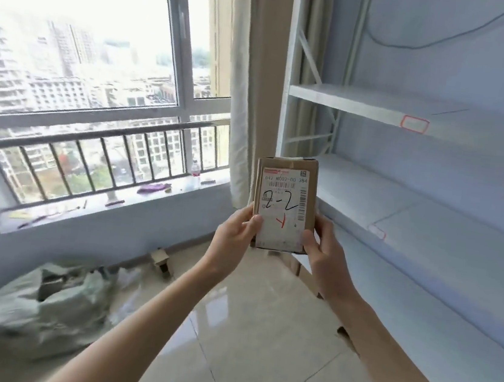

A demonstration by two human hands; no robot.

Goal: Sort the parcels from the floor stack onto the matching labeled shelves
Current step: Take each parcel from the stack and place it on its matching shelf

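Cardboard parcel [285, 204] held upright at chest height in front of us, label facing the camera, hand-marked "2-2" in black with a red mark below. Our left hand [232, 236] grips its lower left edge, thumb on the front face; our right hand [321, 250] grips the lower right edge, fingers curled round the side. Both hands hold the parcel; neither is free. White shelving [366, 105] stands to our right, with red-bordered tags on the upper shelf edge [414, 124] and the lower shelf edge [377, 232]; tag text too blurred to read. We judge the step as reading and matching. Advice: turn toward the shelves, confirm the tag reads 2-2 before release, set the parcel flat, label outward.
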